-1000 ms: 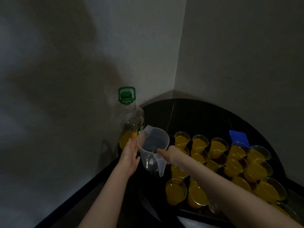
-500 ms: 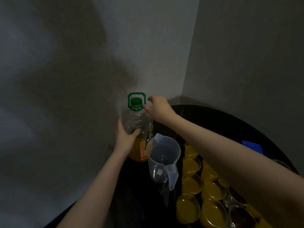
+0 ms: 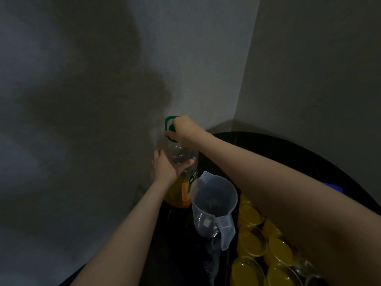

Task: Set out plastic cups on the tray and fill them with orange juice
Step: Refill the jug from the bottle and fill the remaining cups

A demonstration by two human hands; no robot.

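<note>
The juice bottle (image 3: 181,182) stands upright at the dark worktop's (image 3: 288,153) left edge, near the wall corner, orange juice low inside. Your left hand (image 3: 165,168) grips its clear shoulder; your right hand's (image 3: 185,129) fingers close over the green cap (image 3: 170,129). Just beside it sits an empty clear measuring jug (image 3: 214,205), with filled plastic cups (image 3: 251,242) to the right.

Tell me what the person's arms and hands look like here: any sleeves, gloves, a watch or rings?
Both forearms are bare as far as the frame shows, so no sleeves are visible. The left hand and the right hand wear no gloves. No watch or bracelet shows on either wrist, and no ring can be made out, though the picture is dim and the fingers are small in it.
</note>
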